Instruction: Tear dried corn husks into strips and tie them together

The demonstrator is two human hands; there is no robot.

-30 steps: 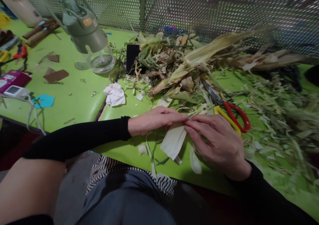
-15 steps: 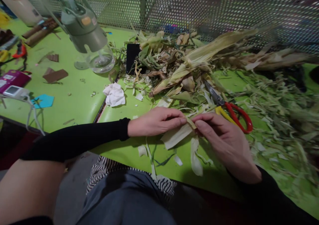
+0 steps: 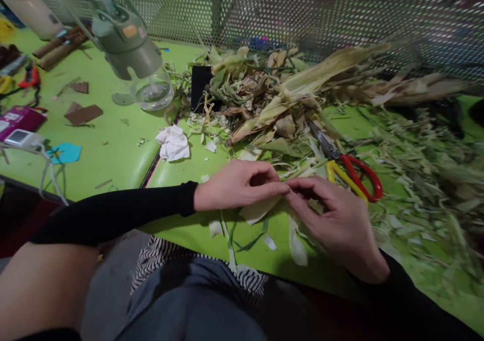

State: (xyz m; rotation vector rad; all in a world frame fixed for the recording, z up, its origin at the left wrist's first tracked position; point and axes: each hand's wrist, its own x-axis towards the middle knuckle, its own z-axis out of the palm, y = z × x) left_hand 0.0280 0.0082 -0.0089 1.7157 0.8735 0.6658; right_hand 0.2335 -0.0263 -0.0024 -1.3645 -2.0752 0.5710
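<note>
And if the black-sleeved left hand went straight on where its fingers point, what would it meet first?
Probably the black-sleeved right hand, whose fingertips sit close by those of the left hand; whether they touch is unclear.

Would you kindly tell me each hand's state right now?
Left hand: closed, pinching a pale husk strip.
Right hand: closed in a pinch; contents hidden.

Hands (image 3: 240, 186) (image 3: 336, 222) together again, less husk strip (image 3: 259, 212) visible

Pale cream is shown by the strip (image 3: 259, 211) at the grip, red and yellow by the scissors' handles (image 3: 349, 165) to its right, white by the crumpled tissue (image 3: 174, 143) to its left, bright green by the table (image 3: 126, 142) beneath it.
</note>
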